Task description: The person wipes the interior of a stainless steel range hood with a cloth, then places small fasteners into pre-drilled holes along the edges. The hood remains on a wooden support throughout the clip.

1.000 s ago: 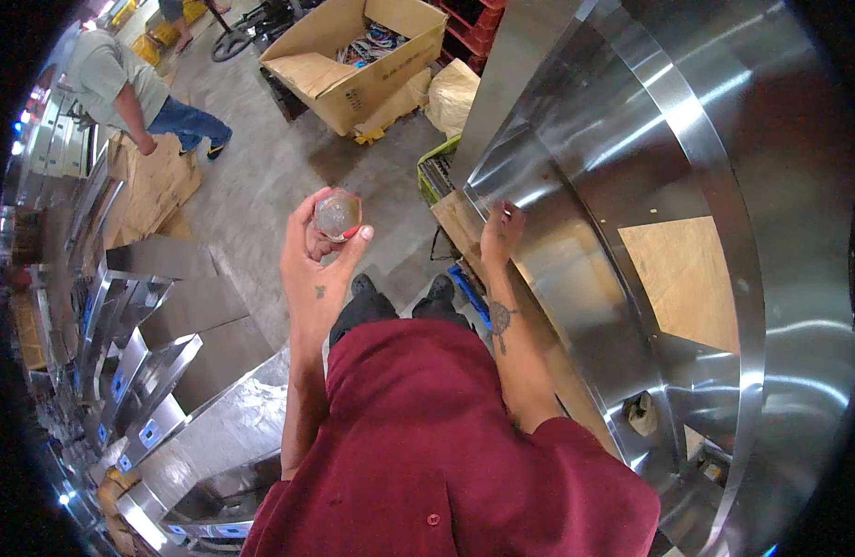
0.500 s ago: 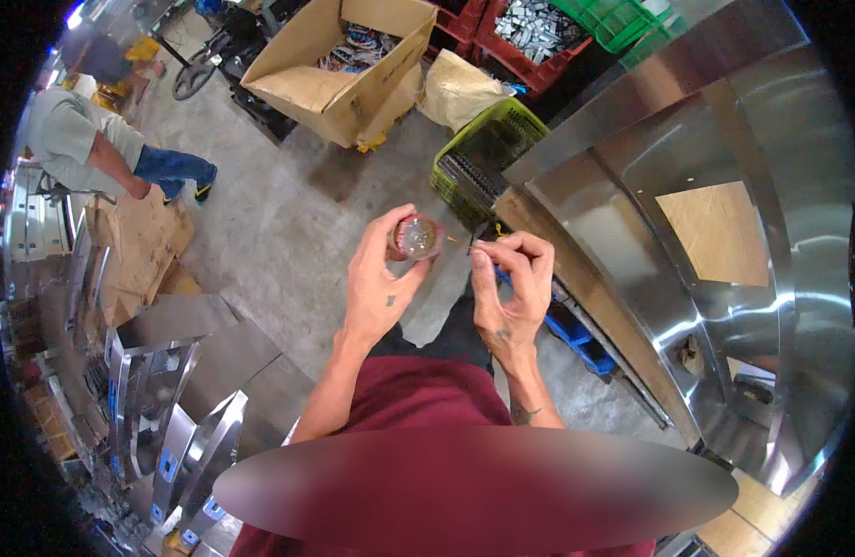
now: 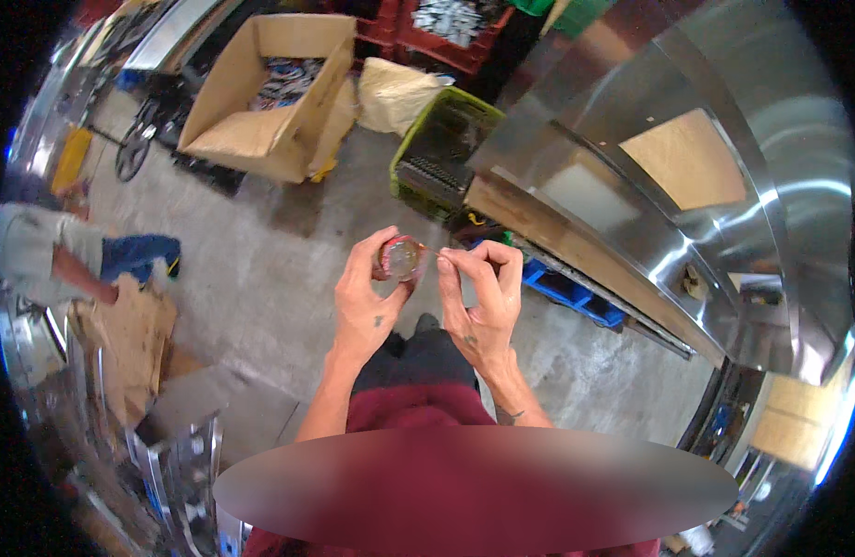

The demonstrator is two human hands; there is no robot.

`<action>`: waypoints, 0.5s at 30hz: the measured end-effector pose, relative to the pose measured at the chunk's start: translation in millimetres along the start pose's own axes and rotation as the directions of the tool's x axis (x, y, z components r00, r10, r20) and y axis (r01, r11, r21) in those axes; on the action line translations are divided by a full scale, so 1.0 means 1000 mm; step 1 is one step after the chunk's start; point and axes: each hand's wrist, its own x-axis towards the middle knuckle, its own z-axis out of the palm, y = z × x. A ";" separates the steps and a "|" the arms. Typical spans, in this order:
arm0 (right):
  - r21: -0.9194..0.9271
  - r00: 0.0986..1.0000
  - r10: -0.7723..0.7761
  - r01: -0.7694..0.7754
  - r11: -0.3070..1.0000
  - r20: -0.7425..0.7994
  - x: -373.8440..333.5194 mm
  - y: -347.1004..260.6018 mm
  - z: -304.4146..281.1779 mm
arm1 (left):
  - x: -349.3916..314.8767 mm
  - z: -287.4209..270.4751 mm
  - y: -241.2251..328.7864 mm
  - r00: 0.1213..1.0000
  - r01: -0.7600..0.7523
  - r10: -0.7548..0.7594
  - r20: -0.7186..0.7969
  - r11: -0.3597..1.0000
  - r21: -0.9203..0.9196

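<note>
My left hand [image 3: 360, 302] is wrapped round a small, round clear container [image 3: 404, 261] with red on its side. Its circular face is turned up, and I cannot make out what is inside. Just to the right, my right hand [image 3: 483, 306] is closed in a pinch between thumb and forefinger. A thin, stick-like piece [image 3: 431, 251] points from those fingertips toward the container's rim; it is too small to name. Whether its tip touches the container, I cannot tell. Both hands are raised in front of my body, above the concrete floor.
Shiny sheet-metal panels [image 3: 585, 200] lie on a wooden-edged bench at the right. Ahead stand an open cardboard box [image 3: 321, 116], a pale sack [image 3: 395, 96] and a green crate [image 3: 401, 167]. A person [image 3: 38, 251] bends over cardboard at the left.
The view has turned, so the surroundings appear shifted. My right hand has come closer to the container, bringing the thin piece near its rim. The left hand keeps its hold.
</note>
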 end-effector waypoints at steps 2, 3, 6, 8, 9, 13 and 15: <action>0.011 0.994 0.031 -0.030 0.999 -0.105 -0.002 0.032 0.000 | 0.009 0.016 -0.019 0.999 0.049 -0.049 0.000 0.999 -0.011; 0.001 0.983 0.071 -0.072 0.997 -0.167 -0.003 0.054 0.004 | 0.017 0.029 -0.034 1.000 0.010 -0.011 -0.024 1.000 -0.021; -0.104 0.949 -0.053 0.021 0.994 -0.310 -0.002 0.147 0.023 | 0.039 0.069 -0.099 0.998 0.063 -0.062 0.014 0.994 -0.094; -0.160 0.927 -0.110 0.055 0.986 -0.358 -0.002 0.209 0.040 | 0.052 0.099 -0.150 0.999 0.046 -0.042 0.027 0.985 -0.166; -0.200 0.907 -0.161 0.087 0.976 -0.389 -0.001 0.238 0.048 | 0.056 0.114 -0.176 0.999 0.033 -0.028 0.028 0.983 -0.179; -0.258 0.858 -0.302 0.207 0.944 -0.415 -0.001 0.309 0.071 | 0.068 0.162 -0.271 0.999 0.033 -0.025 0.043 0.975 -0.219; -0.263 0.846 -0.353 0.263 0.928 -0.398 0.003 0.324 0.079 | 0.072 0.180 -0.312 0.998 0.049 -0.034 0.059 0.962 -0.270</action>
